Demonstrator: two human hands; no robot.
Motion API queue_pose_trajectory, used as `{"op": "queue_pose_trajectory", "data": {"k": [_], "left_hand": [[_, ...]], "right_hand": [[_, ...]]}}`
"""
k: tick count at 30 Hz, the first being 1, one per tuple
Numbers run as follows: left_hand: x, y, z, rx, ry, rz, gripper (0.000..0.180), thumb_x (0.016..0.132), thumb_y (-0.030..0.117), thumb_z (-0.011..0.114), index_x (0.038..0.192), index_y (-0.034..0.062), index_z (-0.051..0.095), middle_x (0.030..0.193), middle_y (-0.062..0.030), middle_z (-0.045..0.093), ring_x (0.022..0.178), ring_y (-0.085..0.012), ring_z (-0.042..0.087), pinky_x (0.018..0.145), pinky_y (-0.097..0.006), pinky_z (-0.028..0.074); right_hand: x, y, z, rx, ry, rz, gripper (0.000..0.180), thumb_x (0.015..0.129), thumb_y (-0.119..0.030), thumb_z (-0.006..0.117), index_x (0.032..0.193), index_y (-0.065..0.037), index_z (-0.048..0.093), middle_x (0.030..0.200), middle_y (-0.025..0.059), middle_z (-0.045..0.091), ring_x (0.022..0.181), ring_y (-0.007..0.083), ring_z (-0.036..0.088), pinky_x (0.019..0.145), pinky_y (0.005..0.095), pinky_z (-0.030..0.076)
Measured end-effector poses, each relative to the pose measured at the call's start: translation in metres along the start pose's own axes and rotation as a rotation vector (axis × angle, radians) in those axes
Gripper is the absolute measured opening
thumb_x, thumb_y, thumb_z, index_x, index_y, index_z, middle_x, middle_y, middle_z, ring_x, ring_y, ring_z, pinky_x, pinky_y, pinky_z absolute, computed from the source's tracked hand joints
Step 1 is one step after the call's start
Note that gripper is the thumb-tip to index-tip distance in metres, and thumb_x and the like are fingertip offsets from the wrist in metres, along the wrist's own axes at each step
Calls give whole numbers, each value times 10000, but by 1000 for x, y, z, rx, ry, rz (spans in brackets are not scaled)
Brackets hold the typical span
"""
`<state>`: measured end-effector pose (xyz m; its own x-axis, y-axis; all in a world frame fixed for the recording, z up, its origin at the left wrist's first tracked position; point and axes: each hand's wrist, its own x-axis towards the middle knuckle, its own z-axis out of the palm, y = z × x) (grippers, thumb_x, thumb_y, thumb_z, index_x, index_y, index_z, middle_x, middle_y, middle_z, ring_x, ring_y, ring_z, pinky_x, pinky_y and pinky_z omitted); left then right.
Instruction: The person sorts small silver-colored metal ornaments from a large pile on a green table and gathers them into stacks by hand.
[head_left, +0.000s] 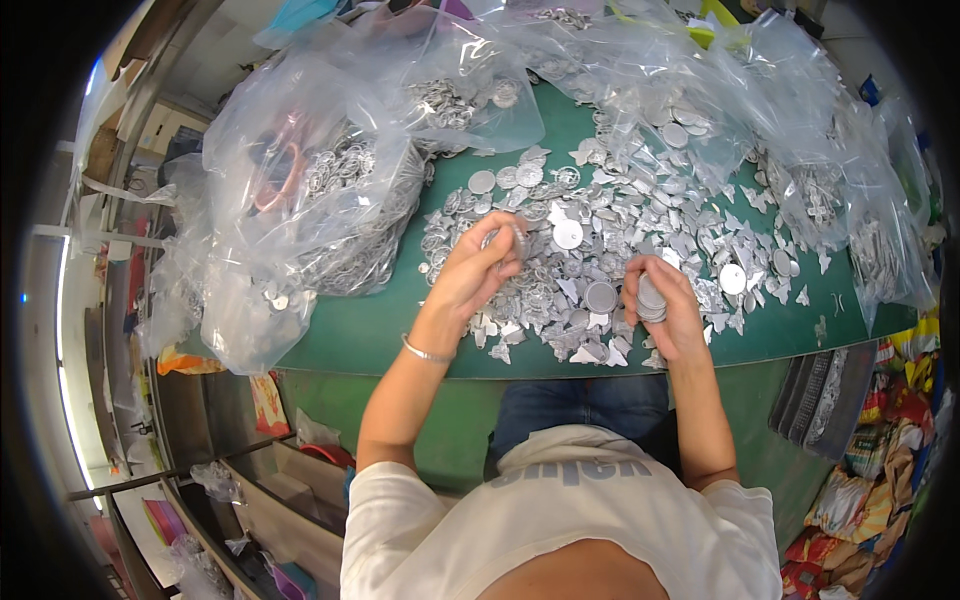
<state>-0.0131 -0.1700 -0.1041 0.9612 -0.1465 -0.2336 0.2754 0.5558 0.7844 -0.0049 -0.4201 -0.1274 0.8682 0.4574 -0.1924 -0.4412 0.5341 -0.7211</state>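
My left hand [484,262] is closed, its fingers curled round a small round metal disc [517,240] held on edge over the pile. Several flat silver discs [650,299] are stacked in my right hand [672,302], whose fingers wrap round them. Beneath and between both hands spreads a heap of small silver metal pieces [570,262], many of them butterfly-shaped, others round. A larger disc [601,297] lies flat on the heap between my hands. Farther right, a shiny pale disc [733,279] rests among the butterfly pieces. A metal bangle [427,352] circles my left wrist.
Clear plastic bags [330,215] full of silver pieces stand at the left of the green table [375,335]. More bags [690,85] lie across the back and right. Grey crates [822,400] stand below the right edge; open drawers [285,485] are at lower left.
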Motion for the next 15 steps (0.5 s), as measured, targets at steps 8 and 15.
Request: {"op": "queue_pose_trajectory", "data": {"k": [8,15], "left_hand": [[-54,-25,-19,-841,27,22,244,789,47,449,1022,8,508,949,-116,511,811,-189,495,608,-275,464],[-71,-41,-25,-801,89,91,291,831,41,437,1111,-17,489,767,-51,445,654,-130,422,533,-213,434]], "right_hand": [[69,12,45,-1284,-87,-438,254,787,-206,632,991,-54,623,791,71,594,658,206,567,560,314,437],[98,33,82,-1714,-303,-499,291,676,-227,713,879,-54,597,832,94,570,798,294,571,657,399,433]]}}
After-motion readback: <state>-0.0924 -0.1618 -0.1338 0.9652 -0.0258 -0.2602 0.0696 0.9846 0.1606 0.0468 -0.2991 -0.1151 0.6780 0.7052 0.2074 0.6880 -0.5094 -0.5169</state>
